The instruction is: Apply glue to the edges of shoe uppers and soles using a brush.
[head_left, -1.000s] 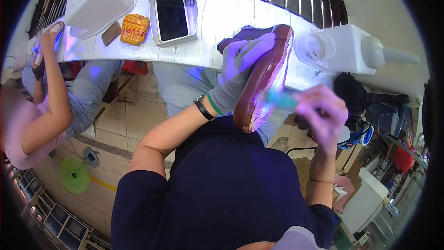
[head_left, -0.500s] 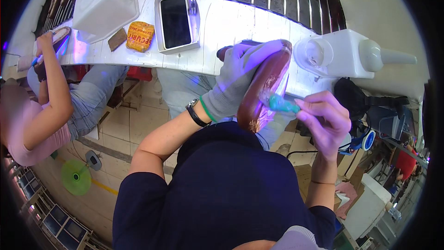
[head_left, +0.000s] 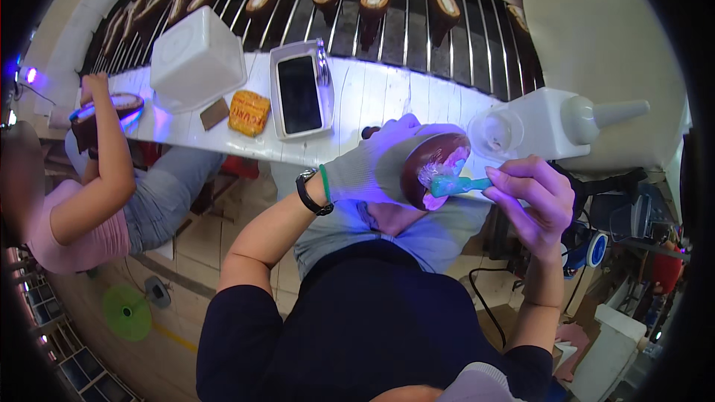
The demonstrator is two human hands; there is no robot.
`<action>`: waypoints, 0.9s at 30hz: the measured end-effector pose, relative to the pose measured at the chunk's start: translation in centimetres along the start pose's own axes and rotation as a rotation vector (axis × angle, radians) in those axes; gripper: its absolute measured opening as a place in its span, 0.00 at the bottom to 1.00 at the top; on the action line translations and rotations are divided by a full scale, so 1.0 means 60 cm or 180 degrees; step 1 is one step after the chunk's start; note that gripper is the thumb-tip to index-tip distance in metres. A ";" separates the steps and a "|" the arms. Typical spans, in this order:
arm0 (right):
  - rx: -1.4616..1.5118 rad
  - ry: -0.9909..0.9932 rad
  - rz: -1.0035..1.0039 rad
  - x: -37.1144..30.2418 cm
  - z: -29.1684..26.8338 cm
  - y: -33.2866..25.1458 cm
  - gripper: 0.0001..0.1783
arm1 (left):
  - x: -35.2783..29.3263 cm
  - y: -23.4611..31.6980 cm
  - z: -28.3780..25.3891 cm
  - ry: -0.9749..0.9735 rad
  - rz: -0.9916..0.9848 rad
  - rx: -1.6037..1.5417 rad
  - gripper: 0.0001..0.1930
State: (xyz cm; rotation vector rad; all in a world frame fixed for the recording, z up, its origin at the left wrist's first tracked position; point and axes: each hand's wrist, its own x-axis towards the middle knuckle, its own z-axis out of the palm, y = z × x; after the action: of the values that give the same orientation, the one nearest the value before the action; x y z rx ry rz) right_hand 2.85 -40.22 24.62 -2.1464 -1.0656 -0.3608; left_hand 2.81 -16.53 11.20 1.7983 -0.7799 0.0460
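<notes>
My left hand (head_left: 369, 165), in a grey knit glove with a green cuff, is wrapped round a brown leather shoe upper (head_left: 418, 158), closed on it. One rounded end of the upper faces me, and its underside edge looks pale and shiny under violet light. In my bare right hand (head_left: 535, 197) a small brush (head_left: 463, 184) with a teal handle is pinched between thumb and fingers. Its bristles touch the rounded end, near the edge. Just beyond my right hand stands a white plastic bottle (head_left: 547, 120) with a long nozzle and a small cup (head_left: 497, 134) at its side.
On the white bench (head_left: 372, 93) lie a boxed phone-like black slab (head_left: 299, 94), a yellow wrapped block (head_left: 249, 112), a brown piece (head_left: 214, 115) and a white container (head_left: 195, 59). Behind runs a metal-bar rack (head_left: 406, 30) bearing several shoes. At left a co-worker (head_left: 93, 212) handles another shoe.
The upper has turned from lengthwise to end-on, and the brush has shifted to its rounded end. My view has tilted up, showing more of the rack.
</notes>
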 end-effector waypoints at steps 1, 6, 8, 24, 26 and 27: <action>-0.0072 0.0001 -0.0095 0.005 -0.001 0.005 0.13 | 0.000 -0.016 -0.004 -0.0009 0.0105 -0.0320 0.43; -0.0705 -0.0030 -0.0433 0.036 -0.017 0.009 0.13 | 0.062 0.006 -0.056 -0.0948 -0.0237 -0.1139 0.41; -0.0867 -0.0040 -0.0439 0.049 -0.026 0.005 0.12 | 0.070 -0.020 -0.060 -0.1034 -0.0246 -0.1546 0.40; 0.0070 -0.1130 0.0355 0.053 -0.054 0.048 0.05 | 0.128 -0.050 -0.090 -0.1661 -0.0508 -0.0546 0.37; 0.0491 -0.0263 0.0856 0.029 -0.054 0.074 0.06 | 0.110 -0.065 -0.101 -0.1558 -0.1118 -0.0499 0.39; 0.0094 0.0034 0.1241 0.010 -0.057 0.086 0.07 | 0.092 -0.081 -0.093 -0.1009 -0.0967 -0.0920 0.38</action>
State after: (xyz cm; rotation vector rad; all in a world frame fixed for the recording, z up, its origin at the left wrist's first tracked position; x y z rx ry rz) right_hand 7.46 -44.37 24.95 -2.2591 -0.6197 -0.1708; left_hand 11.56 -13.63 11.45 1.6449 -0.6839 -0.5366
